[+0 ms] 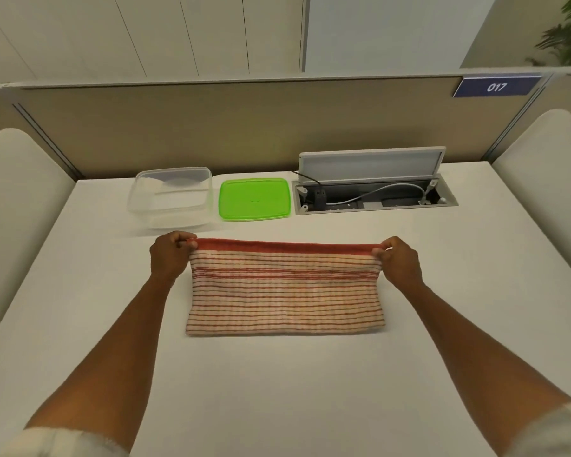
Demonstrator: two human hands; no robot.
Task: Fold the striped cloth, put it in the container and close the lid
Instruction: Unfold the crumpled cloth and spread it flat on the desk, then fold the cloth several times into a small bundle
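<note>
While both hands pinch its far corners, striped cloth (285, 290) lies folded as a wide band on white table (277, 390), far red edge pulled taut. Left hand (170, 255) fingers closed on far-left corner, right hand (399, 260) closed on far-right corner. Clear container (170, 197) sits open beyond cloth, near left hand; green lid (254, 199) flat just beside it, right side. Open cable tray (373, 192) farther right.

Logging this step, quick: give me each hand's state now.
Left hand: closed, pinching the striped cloth at its far left corner.
Right hand: closed, pinching its far right corner.
</note>
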